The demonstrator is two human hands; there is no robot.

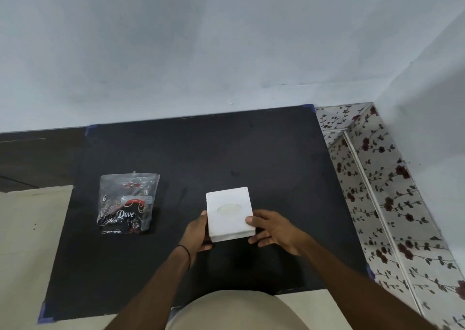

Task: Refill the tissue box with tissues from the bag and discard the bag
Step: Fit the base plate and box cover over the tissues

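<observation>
Gripping the white tissue box (229, 214) with both hands, left hand (196, 231) and right hand (273, 230) fingers clamped on its sides, bag (127, 204) nearby on the black surface (226, 153).

Tissue box (229, 214) sits center on mat (226, 153), held btwn left hand (197, 231) and right hand (274, 230); bag (127, 204) lies well apart to its left, w/ wall (201, 53) behind.
</observation>
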